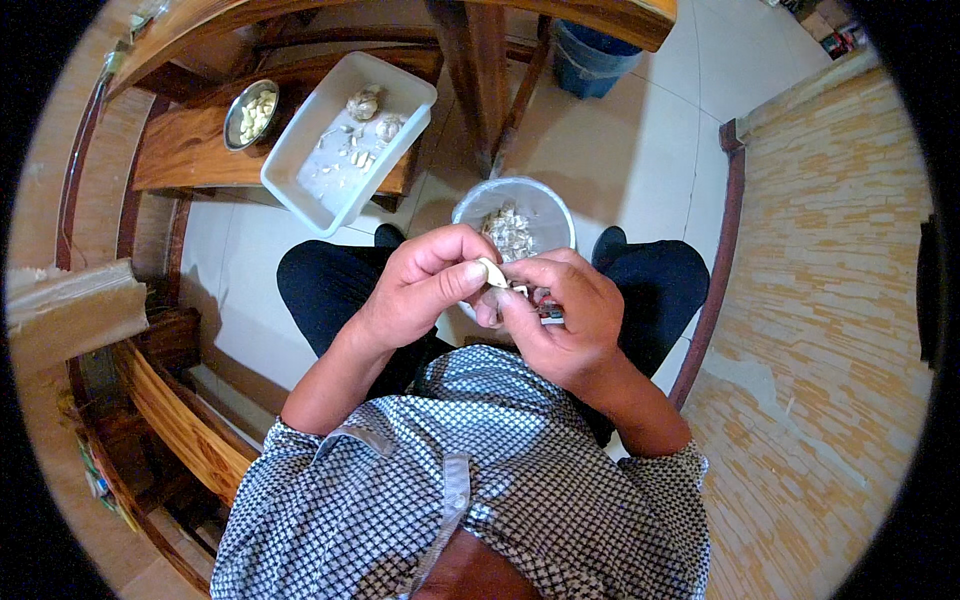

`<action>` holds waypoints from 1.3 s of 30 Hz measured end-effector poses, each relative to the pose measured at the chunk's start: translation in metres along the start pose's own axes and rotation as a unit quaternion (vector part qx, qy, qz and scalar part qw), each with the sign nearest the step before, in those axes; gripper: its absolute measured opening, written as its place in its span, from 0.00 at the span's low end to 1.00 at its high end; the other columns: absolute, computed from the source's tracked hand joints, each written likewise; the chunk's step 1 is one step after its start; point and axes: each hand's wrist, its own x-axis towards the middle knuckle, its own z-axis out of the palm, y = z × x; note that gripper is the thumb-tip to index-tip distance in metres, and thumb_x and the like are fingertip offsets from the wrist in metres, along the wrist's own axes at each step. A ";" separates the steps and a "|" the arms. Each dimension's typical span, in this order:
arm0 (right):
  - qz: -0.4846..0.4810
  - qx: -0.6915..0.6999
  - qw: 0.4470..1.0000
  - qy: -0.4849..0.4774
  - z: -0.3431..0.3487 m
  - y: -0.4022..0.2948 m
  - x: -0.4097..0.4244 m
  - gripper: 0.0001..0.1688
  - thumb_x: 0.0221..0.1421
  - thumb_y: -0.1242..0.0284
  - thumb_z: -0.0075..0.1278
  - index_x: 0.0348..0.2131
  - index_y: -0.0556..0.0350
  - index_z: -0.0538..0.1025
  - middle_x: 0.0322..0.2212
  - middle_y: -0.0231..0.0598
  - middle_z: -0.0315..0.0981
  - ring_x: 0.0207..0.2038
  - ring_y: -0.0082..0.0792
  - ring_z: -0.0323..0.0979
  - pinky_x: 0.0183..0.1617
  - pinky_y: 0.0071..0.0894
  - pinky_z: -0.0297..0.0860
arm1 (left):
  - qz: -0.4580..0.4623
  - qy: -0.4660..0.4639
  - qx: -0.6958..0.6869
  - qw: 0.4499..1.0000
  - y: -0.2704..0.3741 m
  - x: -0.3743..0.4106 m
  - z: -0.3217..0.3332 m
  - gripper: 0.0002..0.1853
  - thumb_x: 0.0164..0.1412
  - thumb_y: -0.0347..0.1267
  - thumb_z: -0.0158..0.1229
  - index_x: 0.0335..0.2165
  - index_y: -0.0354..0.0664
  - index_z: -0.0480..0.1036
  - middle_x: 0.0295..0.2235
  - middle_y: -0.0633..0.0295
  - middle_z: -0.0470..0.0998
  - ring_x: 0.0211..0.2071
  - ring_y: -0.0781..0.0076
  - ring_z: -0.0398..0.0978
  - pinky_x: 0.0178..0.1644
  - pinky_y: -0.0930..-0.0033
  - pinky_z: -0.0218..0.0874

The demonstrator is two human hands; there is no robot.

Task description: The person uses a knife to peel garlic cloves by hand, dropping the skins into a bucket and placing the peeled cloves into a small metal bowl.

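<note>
My left hand (pixel 439 277) pinches a pale garlic clove (pixel 493 274) between thumb and fingers. Touching the clove's lower end, my right hand (pixel 564 304) has its thumb and forefinger closed there, and a small red and black object (pixel 547 304) shows among its fingers; its kind is unclear. Below both hands is a white bin (pixel 561 202) holding papery garlic skins (pixel 510 229). At the upper left, a translucent plastic tub (pixel 277 176) contains garlic bulbs (pixel 363 103), loose cloves (pixel 361 160) and scraps. Peeled cloves (pixel 256 116) lie in a metal bowl (pixel 229 135).
The tub and bowl rest on a wooden bench (pixel 180 161). A wooden table (pixel 600 19) edges the top, its leg (pixel 472 90) beyond the bin. A blue bin (pixel 592 64) stands farther back. Patterned wall (pixel 817 225) lies right; cardboard (pixel 82 307) juts in left.
</note>
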 end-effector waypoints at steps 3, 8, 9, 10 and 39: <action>-0.024 0.009 0.999 0.020 0.002 0.004 -0.001 0.14 0.40 0.78 0.58 0.31 0.56 0.71 0.22 0.39 0.69 0.20 0.34 0.71 0.21 0.29 0.67 | 0.004 -0.002 0.033 0.999 0.001 0.001 -0.001 0.09 0.62 0.31 0.46 0.32 0.34 0.67 0.26 0.62 0.72 0.26 0.81 0.70 0.31 0.78 0.63; 0.006 0.008 1.000 0.009 0.001 0.002 -0.001 0.13 0.41 0.80 0.57 0.30 0.56 0.71 0.21 0.39 0.70 0.20 0.34 0.71 0.21 0.29 0.66 | 0.019 -0.002 0.107 0.994 0.002 0.001 0.000 0.07 0.61 0.29 0.47 0.31 0.34 0.67 0.25 0.63 0.72 0.25 0.82 0.69 0.30 0.79 0.62; 0.004 0.014 1.000 0.010 0.001 0.003 -0.002 0.12 0.41 0.80 0.57 0.29 0.56 0.71 0.21 0.39 0.70 0.20 0.34 0.71 0.21 0.29 0.66 | 0.019 0.001 0.119 0.993 0.001 0.001 0.000 0.07 0.61 0.29 0.47 0.31 0.34 0.67 0.25 0.63 0.72 0.25 0.81 0.70 0.30 0.79 0.62; 0.002 0.020 1.000 0.011 0.001 0.004 -0.003 0.11 0.42 0.80 0.56 0.29 0.56 0.71 0.21 0.39 0.70 0.20 0.34 0.71 0.20 0.29 0.66 | 0.017 0.003 0.131 0.991 0.001 0.001 0.000 0.07 0.61 0.28 0.48 0.32 0.34 0.67 0.26 0.63 0.72 0.25 0.81 0.70 0.30 0.79 0.62; -0.039 -0.203 0.966 -0.157 -0.018 -0.005 0.015 0.32 0.30 0.49 0.59 0.24 0.53 0.65 0.22 0.40 0.61 0.23 0.43 0.66 0.24 0.41 0.63 | 0.092 -0.063 0.093 0.989 0.009 0.003 -0.007 0.09 0.59 0.29 0.52 0.34 0.31 0.67 0.29 0.59 0.71 0.25 0.78 0.70 0.29 0.77 0.63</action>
